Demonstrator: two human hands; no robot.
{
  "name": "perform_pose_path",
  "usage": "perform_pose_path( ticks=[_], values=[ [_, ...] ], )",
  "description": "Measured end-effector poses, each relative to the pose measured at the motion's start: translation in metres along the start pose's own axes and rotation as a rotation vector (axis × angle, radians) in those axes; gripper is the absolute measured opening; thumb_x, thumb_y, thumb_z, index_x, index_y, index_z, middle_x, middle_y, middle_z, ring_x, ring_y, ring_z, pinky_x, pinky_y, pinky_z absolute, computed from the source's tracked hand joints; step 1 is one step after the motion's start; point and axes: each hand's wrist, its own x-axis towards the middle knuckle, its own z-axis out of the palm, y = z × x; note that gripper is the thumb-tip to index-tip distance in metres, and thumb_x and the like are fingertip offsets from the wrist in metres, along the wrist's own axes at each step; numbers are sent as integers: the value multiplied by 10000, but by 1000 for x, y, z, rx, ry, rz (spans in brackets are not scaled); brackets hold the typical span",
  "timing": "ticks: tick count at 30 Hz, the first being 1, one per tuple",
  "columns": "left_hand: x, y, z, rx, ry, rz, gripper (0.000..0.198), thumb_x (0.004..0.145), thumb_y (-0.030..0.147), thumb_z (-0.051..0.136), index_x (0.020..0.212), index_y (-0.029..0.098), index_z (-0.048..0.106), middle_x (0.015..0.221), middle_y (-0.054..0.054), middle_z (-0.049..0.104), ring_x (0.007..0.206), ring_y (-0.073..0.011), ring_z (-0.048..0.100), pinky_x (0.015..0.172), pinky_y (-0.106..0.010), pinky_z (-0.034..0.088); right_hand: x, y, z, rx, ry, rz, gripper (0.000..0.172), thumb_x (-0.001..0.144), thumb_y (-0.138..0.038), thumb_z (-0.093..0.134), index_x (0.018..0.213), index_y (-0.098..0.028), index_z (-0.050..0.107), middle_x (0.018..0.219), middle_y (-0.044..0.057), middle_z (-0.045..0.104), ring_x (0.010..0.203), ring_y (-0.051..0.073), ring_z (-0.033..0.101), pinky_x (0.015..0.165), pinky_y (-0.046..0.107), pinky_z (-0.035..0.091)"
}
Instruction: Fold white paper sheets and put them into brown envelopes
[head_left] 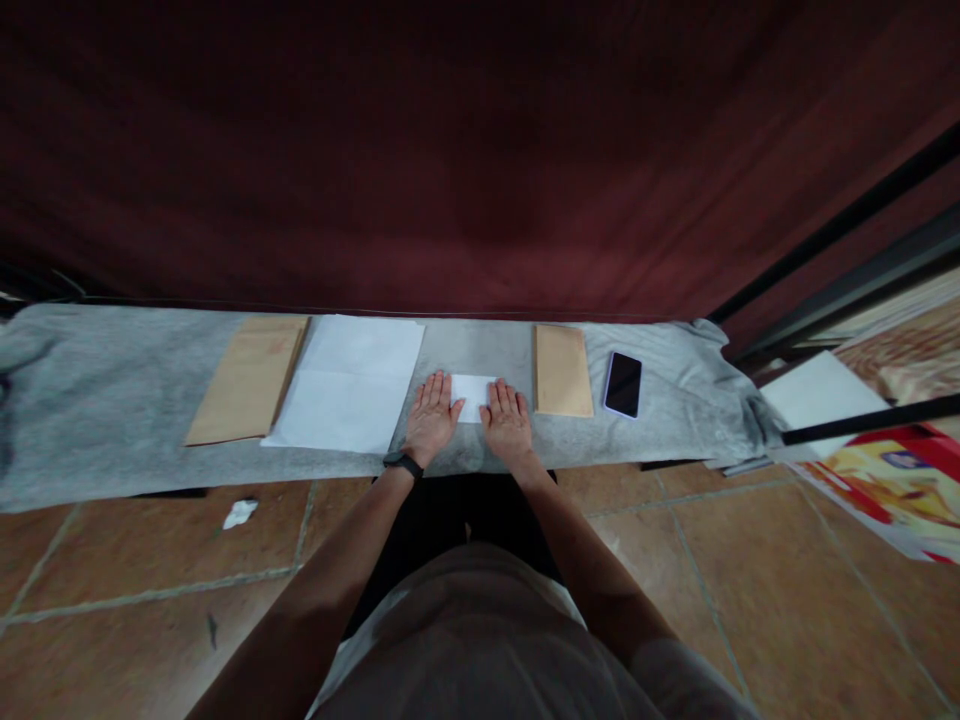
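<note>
Grey cloth (476,345) runs L to R across my remote head cam feed, w/ a sm. white paper (473,400) lying flat on it btwn the wearer's hands. Taking the paper as landmark: beyond it, past a strip of cloth, I see the far edge meet a dark red backdrop (480,200); on its near side the cloth stops around the wrists, w/ tiled floor (712,560) below. L of the paper, a gap of cloth, then lg. white sheets (349,385), then a brown paper stack (247,380) right beside them. R of the paper, another gap, then a sm. brown packet (564,370) and, farther R, a phone (623,385), screen dark.

L hand (433,415), dark band (403,462) at the wrist, is palm down at the paper's L end; R hand (508,425) mirrors it at the R end. On each, fingers lie straight, close together, pointing away from the wearer; thumbs stretch inward, touching the paper. How hard they press, I can't tell.
</note>
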Motion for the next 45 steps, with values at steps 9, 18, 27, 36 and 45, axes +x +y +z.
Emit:
perform_pose_path(
  ticks=[9,18,27,36,45],
  values=[
    [-26,-3,4,7,82,-70,609,1007,320,287,1557,57,292,1623,-143,284,1523,-261,225,1250,-466,185,-2,0,4,-10,38,-3,555,1050,-351,353,1534,-80,361,1565,188,391,1448,288,378,1198,496,249],
    [-48,9,-10,-15,45,186,533,1027,309,288,1526,158,397,1612,-60,336,1521,-203,229,1260,-413,187,-1,-1,2,-12,18,-6,556,1051,-353,344,1536,-83,359,1572,181,378,1456,297,363,1193,507,247],
    [-49,8,-13,9,25,217,519,1032,356,335,1516,195,426,1621,-93,308,1507,-235,273,1246,-437,222,0,-6,-5,8,-5,37,551,1038,-331,352,1531,-85,372,1587,178,347,1472,304,336,1194,527,248],
    [-51,6,-14,24,-1,245,529,1014,272,310,1521,163,413,1635,-98,275,1517,-223,242,1246,-422,220,-17,-37,-4,80,-126,-123,522,1060,-335,277,1541,-153,369,1589,89,377,1467,233,361,1223,450,227],
    [-56,5,-13,18,7,236,572,1015,317,299,1542,99,350,1623,-123,293,1525,-223,214,1254,-433,193,-35,-20,-8,22,-50,-126,567,1050,-405,377,1534,-111,369,1584,152,370,1466,273,355,1208,484,247]
  ],
)
